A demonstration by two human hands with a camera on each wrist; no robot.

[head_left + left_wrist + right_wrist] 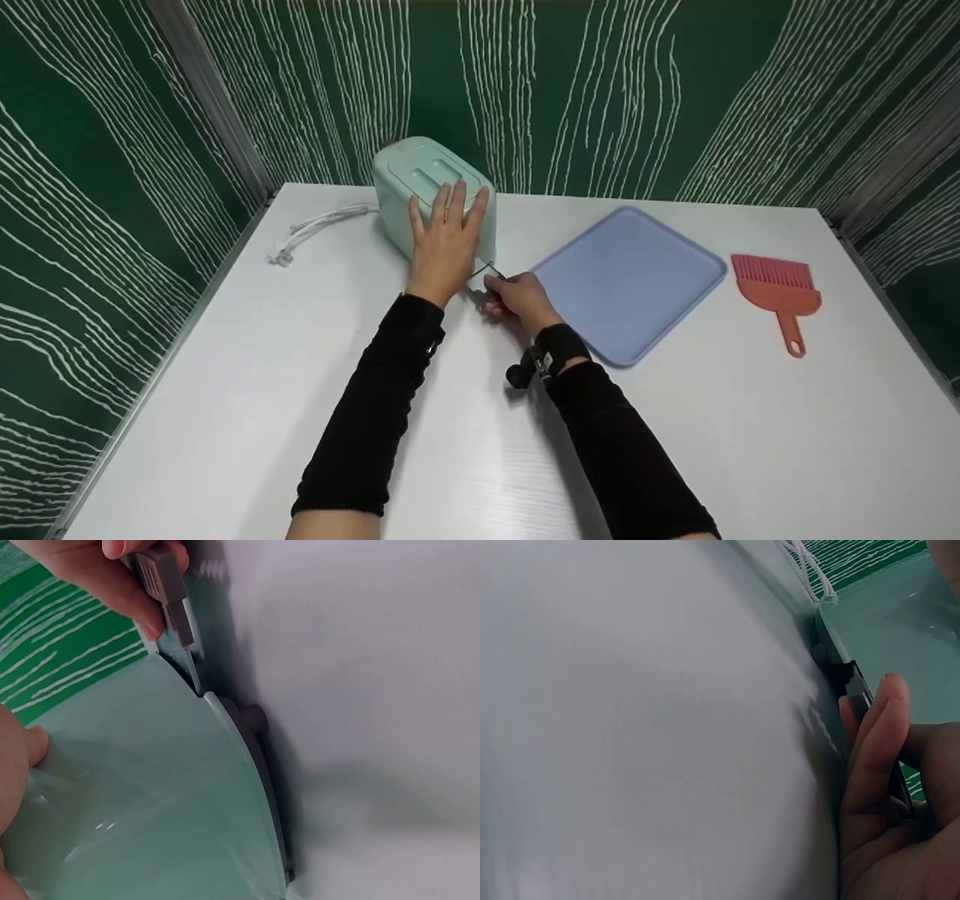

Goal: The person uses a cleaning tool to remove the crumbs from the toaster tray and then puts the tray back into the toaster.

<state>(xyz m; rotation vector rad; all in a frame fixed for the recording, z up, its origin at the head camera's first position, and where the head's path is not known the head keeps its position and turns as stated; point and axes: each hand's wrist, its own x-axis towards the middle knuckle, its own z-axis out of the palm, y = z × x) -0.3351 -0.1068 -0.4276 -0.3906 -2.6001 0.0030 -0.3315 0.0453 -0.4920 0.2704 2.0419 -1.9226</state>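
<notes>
A mint-green toaster [401, 180] stands near the back edge of the white table, its two slots facing up. My left hand [448, 240] lies on it with fingers spread over the top and near end. At the toaster's lower right end, my right hand [525, 300] pinches the grey-brown ribbed handle [161, 577] of a thin crumb tray [194, 673]. This tray sticks part-way out of the dark opening at the toaster's base; its inner part is hidden. In the right wrist view, fingers [877, 742] curl around the handle.
The toaster's white cord and plug [281, 255] lie to its left. Right of my right hand is a flat blue-grey tray [637, 277]. Farther right lies an orange dustpan [780, 300] with a red brush [772, 270]. Green panels with white lines surround the table [247, 360].
</notes>
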